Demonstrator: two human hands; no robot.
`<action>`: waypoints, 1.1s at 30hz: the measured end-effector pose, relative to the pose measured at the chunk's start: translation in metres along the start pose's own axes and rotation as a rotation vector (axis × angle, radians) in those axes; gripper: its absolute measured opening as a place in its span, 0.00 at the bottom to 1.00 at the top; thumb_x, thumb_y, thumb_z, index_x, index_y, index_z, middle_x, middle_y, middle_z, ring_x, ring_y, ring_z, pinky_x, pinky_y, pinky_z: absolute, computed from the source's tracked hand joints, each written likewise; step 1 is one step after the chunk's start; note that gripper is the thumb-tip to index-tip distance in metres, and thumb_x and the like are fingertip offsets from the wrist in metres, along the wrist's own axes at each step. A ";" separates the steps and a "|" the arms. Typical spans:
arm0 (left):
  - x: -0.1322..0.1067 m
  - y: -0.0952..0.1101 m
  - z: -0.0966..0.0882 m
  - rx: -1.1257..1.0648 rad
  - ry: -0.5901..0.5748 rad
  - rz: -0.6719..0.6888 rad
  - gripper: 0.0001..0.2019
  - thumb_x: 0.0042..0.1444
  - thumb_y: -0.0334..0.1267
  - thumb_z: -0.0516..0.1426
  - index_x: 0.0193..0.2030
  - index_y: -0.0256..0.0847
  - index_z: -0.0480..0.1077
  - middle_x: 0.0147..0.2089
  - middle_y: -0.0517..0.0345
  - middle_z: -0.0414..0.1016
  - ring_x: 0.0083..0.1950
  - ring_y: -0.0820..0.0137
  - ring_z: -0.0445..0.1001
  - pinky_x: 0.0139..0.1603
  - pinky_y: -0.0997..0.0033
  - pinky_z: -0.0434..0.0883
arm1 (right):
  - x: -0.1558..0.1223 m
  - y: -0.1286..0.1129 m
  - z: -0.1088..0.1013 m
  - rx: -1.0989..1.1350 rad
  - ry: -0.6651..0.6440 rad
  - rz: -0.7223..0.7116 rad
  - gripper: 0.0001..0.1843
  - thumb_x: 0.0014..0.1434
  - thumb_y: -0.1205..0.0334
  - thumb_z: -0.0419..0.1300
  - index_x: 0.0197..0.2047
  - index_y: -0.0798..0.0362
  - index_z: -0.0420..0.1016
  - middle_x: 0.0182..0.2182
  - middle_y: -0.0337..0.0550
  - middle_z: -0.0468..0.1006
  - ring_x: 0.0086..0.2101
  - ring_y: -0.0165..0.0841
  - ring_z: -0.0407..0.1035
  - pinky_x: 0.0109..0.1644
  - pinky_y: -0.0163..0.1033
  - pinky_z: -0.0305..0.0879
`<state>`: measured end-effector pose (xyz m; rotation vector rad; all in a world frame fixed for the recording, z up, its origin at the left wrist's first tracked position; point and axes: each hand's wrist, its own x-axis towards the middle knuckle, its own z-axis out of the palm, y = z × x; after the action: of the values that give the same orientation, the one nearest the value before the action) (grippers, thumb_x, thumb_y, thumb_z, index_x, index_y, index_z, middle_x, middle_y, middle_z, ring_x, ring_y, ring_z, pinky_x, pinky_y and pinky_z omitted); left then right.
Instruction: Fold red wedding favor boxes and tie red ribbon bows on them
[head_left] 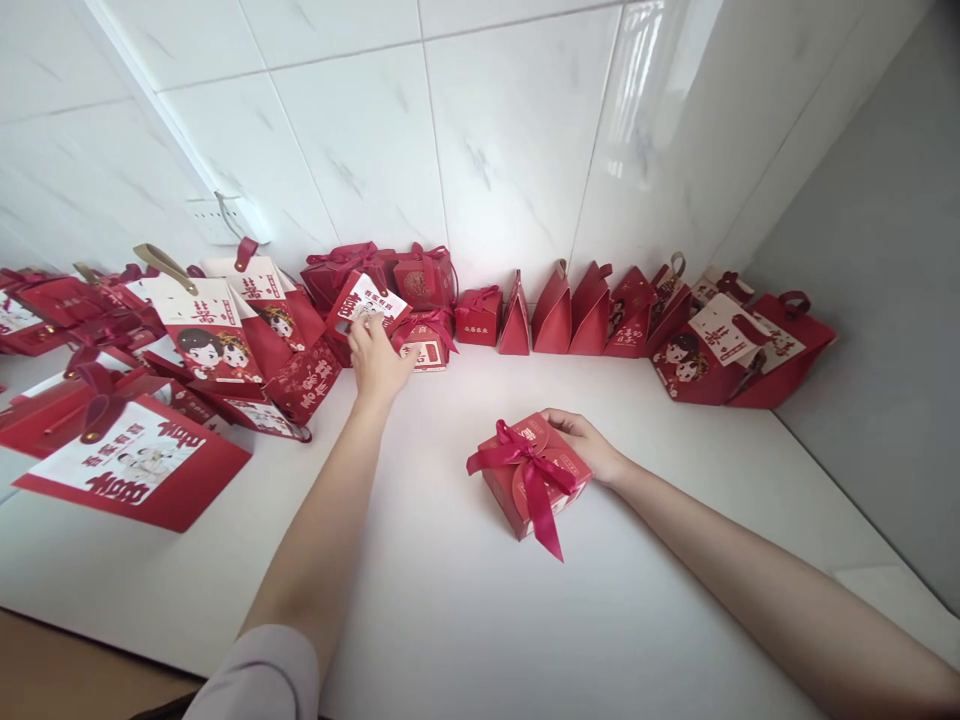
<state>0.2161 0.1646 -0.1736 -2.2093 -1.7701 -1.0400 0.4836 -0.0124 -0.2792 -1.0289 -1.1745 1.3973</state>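
My right hand lies on the far right side of a small red gift box with a ribbon bow in the middle of the white tabletop, fingers curled against it. My left hand reaches far forward to the back row, its fingers on a red and white gift box leaning against other boxes. Beside that hand sits another small red box with a ribbon.
Many red wedding gift boxes and bags line the tiled wall: a pile at the left, a row of triangular boxes at the back, larger bags at the right. A grey wall borders the table's right edge.
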 end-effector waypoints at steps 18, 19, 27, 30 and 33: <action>0.065 -0.018 0.019 0.265 0.171 -0.027 0.49 0.47 0.45 0.67 0.71 0.41 0.47 0.64 0.36 0.60 0.61 0.43 0.64 0.64 0.41 0.58 | 0.005 -0.007 0.002 -0.015 -0.002 -0.017 0.20 0.56 0.44 0.66 0.37 0.54 0.74 0.35 0.43 0.77 0.34 0.35 0.72 0.39 0.39 0.68; 0.063 -0.019 0.016 0.241 0.162 -0.026 0.44 0.50 0.44 0.65 0.70 0.40 0.50 0.62 0.37 0.63 0.60 0.44 0.65 0.64 0.44 0.59 | 0.005 -0.007 0.002 -0.017 -0.001 -0.018 0.20 0.56 0.44 0.66 0.37 0.54 0.74 0.35 0.43 0.77 0.35 0.35 0.72 0.39 0.39 0.68; 0.041 -0.005 -0.035 0.111 0.130 -0.094 0.18 0.60 0.42 0.54 0.55 0.41 0.67 0.39 0.51 0.77 0.45 0.53 0.76 0.49 0.58 0.70 | 0.006 -0.007 0.002 -0.047 0.011 -0.033 0.21 0.55 0.43 0.66 0.38 0.54 0.75 0.36 0.44 0.78 0.35 0.36 0.72 0.40 0.40 0.69; 0.032 0.006 -0.059 0.067 0.128 -0.088 0.13 0.58 0.42 0.56 0.47 0.41 0.72 0.37 0.53 0.78 0.45 0.56 0.76 0.50 0.60 0.70 | 0.006 -0.007 0.003 -0.067 0.023 -0.050 0.22 0.55 0.42 0.65 0.37 0.55 0.75 0.36 0.44 0.78 0.35 0.37 0.72 0.40 0.41 0.69; 0.022 0.020 -0.076 -0.090 0.078 -0.028 0.08 0.55 0.42 0.59 0.39 0.42 0.74 0.31 0.58 0.75 0.35 0.63 0.76 0.47 0.63 0.71 | 0.006 -0.008 0.002 -0.093 0.063 -0.092 0.22 0.57 0.41 0.64 0.38 0.55 0.74 0.36 0.45 0.77 0.36 0.37 0.72 0.43 0.43 0.70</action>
<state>0.2028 0.1388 -0.0975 -2.1684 -1.7591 -1.2175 0.4815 -0.0062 -0.2713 -1.0626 -1.2339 1.2397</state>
